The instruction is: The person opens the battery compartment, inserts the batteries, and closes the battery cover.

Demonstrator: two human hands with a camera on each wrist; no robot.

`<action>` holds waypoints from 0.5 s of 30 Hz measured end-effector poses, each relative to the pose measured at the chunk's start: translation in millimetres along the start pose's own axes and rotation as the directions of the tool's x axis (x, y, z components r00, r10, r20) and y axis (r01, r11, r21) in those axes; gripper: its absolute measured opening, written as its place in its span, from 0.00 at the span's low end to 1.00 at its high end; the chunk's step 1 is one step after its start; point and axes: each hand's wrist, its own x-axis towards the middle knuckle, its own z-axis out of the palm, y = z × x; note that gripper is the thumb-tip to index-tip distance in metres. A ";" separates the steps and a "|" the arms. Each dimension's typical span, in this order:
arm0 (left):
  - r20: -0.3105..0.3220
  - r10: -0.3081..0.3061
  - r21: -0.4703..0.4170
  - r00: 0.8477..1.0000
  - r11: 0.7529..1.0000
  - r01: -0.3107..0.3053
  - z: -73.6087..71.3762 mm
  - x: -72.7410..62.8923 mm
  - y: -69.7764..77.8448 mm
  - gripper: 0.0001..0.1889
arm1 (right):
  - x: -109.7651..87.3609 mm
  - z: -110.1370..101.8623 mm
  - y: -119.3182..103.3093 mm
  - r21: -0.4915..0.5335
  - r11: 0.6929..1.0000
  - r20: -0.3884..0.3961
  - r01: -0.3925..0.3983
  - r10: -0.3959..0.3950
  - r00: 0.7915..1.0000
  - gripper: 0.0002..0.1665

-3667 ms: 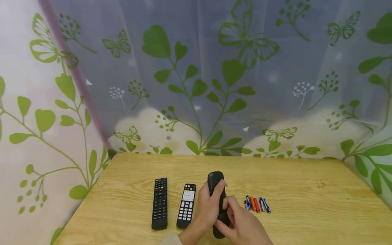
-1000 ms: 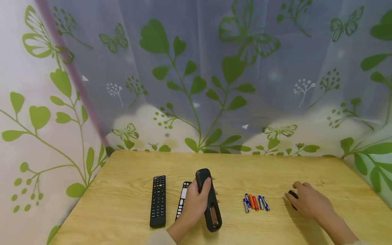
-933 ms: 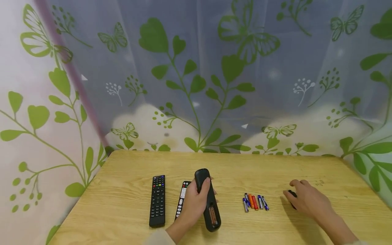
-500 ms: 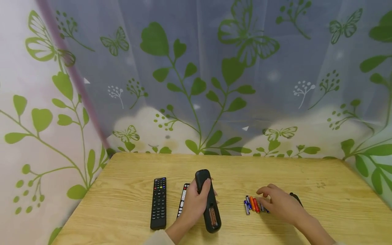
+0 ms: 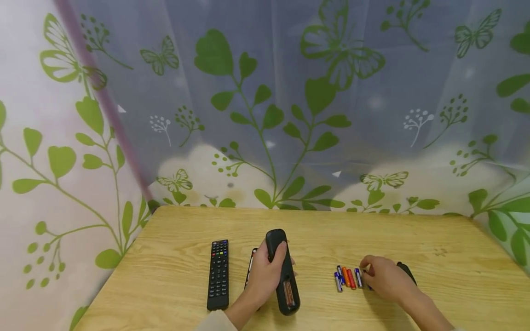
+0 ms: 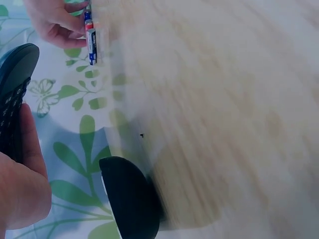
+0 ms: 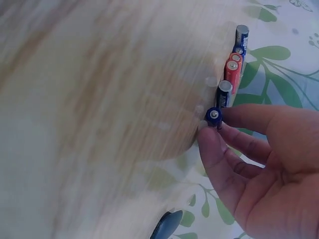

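My left hand (image 5: pixel 266 275) grips a black remote control (image 5: pixel 276 243) with its back up, held above the table. The open battery compartment (image 5: pixel 288 293) near its lower end looks reddish-brown inside; I cannot tell whether it holds a battery. My right hand (image 5: pixel 385 278) reaches down to the end of a row of small batteries. In the right wrist view its thumb and fingers pinch the nearest blue battery (image 7: pixel 214 115). Beside it stand a blue-silver battery (image 7: pixel 225 93), a red battery (image 7: pixel 232 74) and several others. The black battery cover (image 5: pixel 407 272) lies just beyond the right hand.
A black remote (image 5: pixel 218 276) lies buttons up at the left of the wooden table (image 5: pixel 178 230). A second remote (image 5: pixel 250 266) is mostly hidden behind my left hand. A leaf-patterned cloth (image 5: pixel 248 138) hangs at the back and left.
The compartment cover has come off the remote, and my right hand set it down at the right. That hand then moved left to the batteries and now pinches the end one.
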 end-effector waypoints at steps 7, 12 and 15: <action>0.006 0.029 0.018 1.000 0.999 -0.029 3.4 0.2 -0.3 0.19 | -1.1 0.7 0.8 -0.013 1.000 -0.044 -0.017 0.017 0.999 0.03; 0.004 0.032 0.026 0.999 0.999 -0.032 3.1 0.3 -1.7 0.18 | -4.1 2.9 0.4 0.016 0.999 -0.064 -0.036 0.037 0.997 0.04; -0.002 0.012 0.005 1.000 1.000 -0.012 2.4 -0.5 -2.1 0.19 | -5.7 5.0 0.5 0.035 0.998 -0.088 -0.046 0.049 0.995 0.05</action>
